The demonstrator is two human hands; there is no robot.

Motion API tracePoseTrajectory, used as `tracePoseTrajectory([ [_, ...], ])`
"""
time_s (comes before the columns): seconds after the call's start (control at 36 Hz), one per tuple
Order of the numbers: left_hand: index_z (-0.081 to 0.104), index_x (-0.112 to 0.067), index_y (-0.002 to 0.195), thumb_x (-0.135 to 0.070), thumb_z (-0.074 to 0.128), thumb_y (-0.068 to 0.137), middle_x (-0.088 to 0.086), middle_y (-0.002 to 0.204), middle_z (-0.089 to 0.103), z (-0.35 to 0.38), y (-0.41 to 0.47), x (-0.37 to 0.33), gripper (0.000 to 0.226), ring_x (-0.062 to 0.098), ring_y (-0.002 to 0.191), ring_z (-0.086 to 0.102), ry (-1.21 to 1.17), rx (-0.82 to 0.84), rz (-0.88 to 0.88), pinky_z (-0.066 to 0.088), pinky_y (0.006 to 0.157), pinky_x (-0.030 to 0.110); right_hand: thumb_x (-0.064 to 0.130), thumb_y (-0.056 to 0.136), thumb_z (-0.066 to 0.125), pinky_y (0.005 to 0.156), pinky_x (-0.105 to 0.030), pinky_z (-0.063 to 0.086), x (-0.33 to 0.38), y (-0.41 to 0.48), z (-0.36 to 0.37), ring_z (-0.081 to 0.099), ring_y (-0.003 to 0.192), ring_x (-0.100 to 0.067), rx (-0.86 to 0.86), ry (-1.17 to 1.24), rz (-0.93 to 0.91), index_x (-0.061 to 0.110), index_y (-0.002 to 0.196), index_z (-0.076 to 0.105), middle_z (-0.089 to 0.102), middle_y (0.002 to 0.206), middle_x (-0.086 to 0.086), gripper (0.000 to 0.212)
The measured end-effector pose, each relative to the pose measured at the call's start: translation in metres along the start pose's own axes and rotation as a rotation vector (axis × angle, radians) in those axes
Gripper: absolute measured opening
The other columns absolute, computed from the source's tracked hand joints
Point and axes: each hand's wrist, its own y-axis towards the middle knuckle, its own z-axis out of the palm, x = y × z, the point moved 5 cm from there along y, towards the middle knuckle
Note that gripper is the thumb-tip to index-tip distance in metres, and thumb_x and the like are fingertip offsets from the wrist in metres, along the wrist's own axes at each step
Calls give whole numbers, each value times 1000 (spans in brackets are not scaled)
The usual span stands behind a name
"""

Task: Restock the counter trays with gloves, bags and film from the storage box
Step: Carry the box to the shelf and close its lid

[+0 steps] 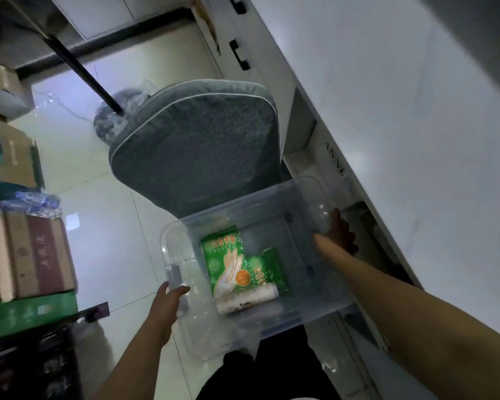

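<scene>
I hold a clear plastic storage box [274,203] above the floor, at both ends. My left hand [168,304] grips its near-left rim by the grey latch. My right hand [339,235] grips the far-right rim, partly hidden behind the clear wall. Inside lie a green pack of gloves [225,255], a second green pack [269,269] beside it, and a white roll of film [247,300] across the near side.
A grey cushioned chair [197,145] stands just beyond the box. The white counter [401,96] runs along the right, with open shelves [303,157] under it. Cardboard boxes [32,255] are stacked at the left on the tiled floor [107,226].
</scene>
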Motion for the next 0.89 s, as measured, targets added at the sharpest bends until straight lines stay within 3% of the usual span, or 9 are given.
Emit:
tracePoseTrajectory([
  [0.17, 58, -18, 123, -23, 62, 90, 10, 116, 55, -9, 1, 0, 34, 28, 102, 56, -38, 82, -66, 46, 90, 41, 40, 82, 65, 98, -53, 40, -9, -4, 0, 48, 120, -38, -7, 131, 57, 45, 141, 35, 47, 137, -12, 67],
  [0.28, 56, -18, 128, -32, 63, 91, 7, 117, 57, -20, 1, -4, 41, 26, 99, 55, -62, 104, -79, 47, 84, 37, 39, 87, 59, 103, -47, 40, -21, -16, -2, 50, 122, -37, 17, 229, 43, 40, 143, 41, 49, 140, -12, 58],
  [0.36, 49, -17, 137, -42, 62, 91, 10, 125, 55, -29, 7, -6, 54, 30, 109, 53, -53, 112, -72, 46, 95, 44, 42, 91, 51, 88, -36, 41, -34, -40, 0, 56, 107, -33, -35, 297, 25, 25, 131, 58, 58, 134, -15, 45],
  [0.42, 48, -17, 138, -50, 59, 91, 12, 127, 54, -37, 11, -7, 58, 33, 111, 53, -23, 137, -67, 47, 99, 47, 51, 91, 49, 83, -33, 40, -53, -62, 5, 56, 99, -30, -56, 427, 113, 14, 122, 64, 61, 129, -18, 51],
  [0.53, 51, -19, 129, -62, 53, 89, 14, 123, 54, -58, 16, -9, 58, 34, 104, 55, 69, 252, -33, 51, 84, 43, 71, 86, 48, 91, -43, 52, -99, -127, 18, 64, 103, -33, -48, 827, 312, 9, 119, 66, 67, 117, -12, 72],
  [0.61, 51, -22, 131, -66, 49, 89, 16, 126, 55, -78, 21, -9, 61, 37, 109, 57, 168, 333, 33, 52, 92, 49, 75, 88, 39, 70, -39, 53, -132, -188, 28, 65, 84, -29, 3, 1030, 368, 10, 103, 68, 67, 96, -10, 72],
  [0.67, 52, -21, 135, -67, 46, 91, 19, 129, 56, -88, 20, -8, 64, 40, 113, 58, 218, 394, 70, 49, 98, 56, 79, 86, 34, 67, -39, 50, -159, -231, 38, 60, 81, -27, 37, 1087, 434, 13, 95, 67, 64, 93, -9, 74],
  [0.75, 50, -18, 139, -67, 44, 91, 20, 132, 55, -92, 14, -7, 69, 41, 116, 57, 309, 470, 97, 46, 101, 58, 80, 85, 31, 74, -40, 49, -208, -289, 59, 60, 83, -29, 42, 1193, 487, 9, 104, 67, 63, 96, -12, 82],
  [0.89, 52, -15, 134, -71, 43, 89, 20, 127, 57, -55, -17, -1, 73, 39, 107, 60, 524, 604, 136, 51, 91, 51, 85, 81, 29, 65, -35, 51, -280, -383, 83, 65, 86, -26, -27, 1403, 554, 10, 112, 66, 67, 96, -9, 89],
])
